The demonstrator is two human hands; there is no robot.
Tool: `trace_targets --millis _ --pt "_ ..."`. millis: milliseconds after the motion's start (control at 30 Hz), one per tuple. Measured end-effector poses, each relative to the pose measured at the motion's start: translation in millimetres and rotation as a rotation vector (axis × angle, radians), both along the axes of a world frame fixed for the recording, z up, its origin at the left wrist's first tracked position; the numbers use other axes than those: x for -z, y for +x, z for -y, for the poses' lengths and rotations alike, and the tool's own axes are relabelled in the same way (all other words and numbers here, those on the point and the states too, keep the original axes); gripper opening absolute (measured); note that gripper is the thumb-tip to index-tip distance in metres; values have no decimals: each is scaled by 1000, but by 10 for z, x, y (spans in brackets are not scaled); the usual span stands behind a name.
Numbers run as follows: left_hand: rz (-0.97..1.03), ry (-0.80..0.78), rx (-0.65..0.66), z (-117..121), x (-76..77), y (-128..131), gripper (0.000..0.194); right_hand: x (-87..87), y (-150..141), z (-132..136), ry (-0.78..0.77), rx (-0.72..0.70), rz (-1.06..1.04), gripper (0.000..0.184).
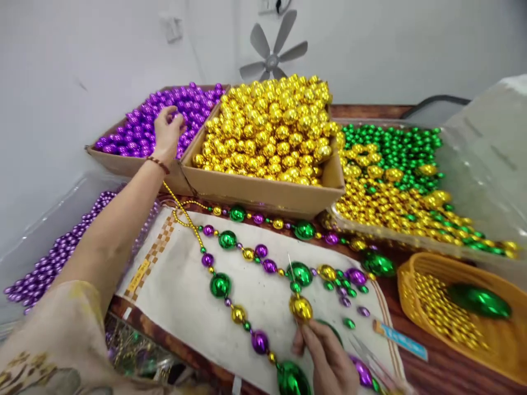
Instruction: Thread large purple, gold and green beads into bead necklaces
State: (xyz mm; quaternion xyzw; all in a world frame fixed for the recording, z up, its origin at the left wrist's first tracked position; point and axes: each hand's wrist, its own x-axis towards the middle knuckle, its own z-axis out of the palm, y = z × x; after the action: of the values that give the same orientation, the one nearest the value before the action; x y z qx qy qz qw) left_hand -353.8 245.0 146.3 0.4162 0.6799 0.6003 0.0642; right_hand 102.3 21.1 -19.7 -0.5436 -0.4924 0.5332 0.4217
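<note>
My left hand [168, 134] is over the box of purple beads [140, 129], its fingers curled together in a pinch. A purple bead seems to be between the fingertips, though the beads behind make it hard to separate. Low in the view, my right hand [327, 356] pinches a thin needle [290, 265] just under a large gold bead [301, 308]. A small green bead [295, 286] sits above that gold bead on the needle, whose tip points up. A strung necklace of green, purple and gold beads [237, 314] lies in a loop on the white cloth [177, 302].
A cardboard box heaped with gold beads [267, 131] stands at the centre back. Green and gold beads [391, 181] fill a clear tray at right. An orange basket [415, 263] holds small gold beads. Small purple beads [61, 252] lie at left. A fan [272, 61] stands behind.
</note>
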Motion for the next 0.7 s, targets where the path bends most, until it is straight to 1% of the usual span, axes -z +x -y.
trace_targets --millis 33,67,100,133,167,200,233,300,333,367,433,500,567,700 --pt "94 16 97 182 -9 221 19 -22 -9 -7 6 -16 -29 32" --pt "178 28 244 392 10 471 19 -40 -16 -13 9 -24 -63 30" --pt "283 40 358 618 63 741 18 -57 -19 -18 11 -27 -94 28" --pt "401 36 441 850 152 1020 15 -71 -19 -19 14 -28 -117 26" --pt "522 15 494 1071 274 1296 13 -83 -17 -16 17 -33 -130 24" --pt "644 -38 549 1270 423 1557 13 -92 -12 -9 23 -41 -133 22" --pt "760 -95 579 1438 586 1792 19 -98 -6 2 36 -53 -128 20" --pt "990 -152 615 1669 894 2160 26 -95 14 34 81 -83 -111 18" --pt "1098 -157 622 1737 1016 2289 27 -87 27 56 105 -104 -99 17" --pt "1197 -155 621 1782 1106 2385 26 -75 41 80 129 -127 -83 17" --pt "1363 -143 591 1825 1191 2496 21 -43 73 135 156 -169 -51 16" --pt "1478 -131 542 1839 1184 2538 16 -14 103 189 166 -198 -29 16" --pt "1552 -124 502 1849 1137 2556 14 -1 125 231 180 -218 -27 15" --pt "1604 -141 447 1870 1068 2595 19 -29 134 271 236 -252 -16 13"
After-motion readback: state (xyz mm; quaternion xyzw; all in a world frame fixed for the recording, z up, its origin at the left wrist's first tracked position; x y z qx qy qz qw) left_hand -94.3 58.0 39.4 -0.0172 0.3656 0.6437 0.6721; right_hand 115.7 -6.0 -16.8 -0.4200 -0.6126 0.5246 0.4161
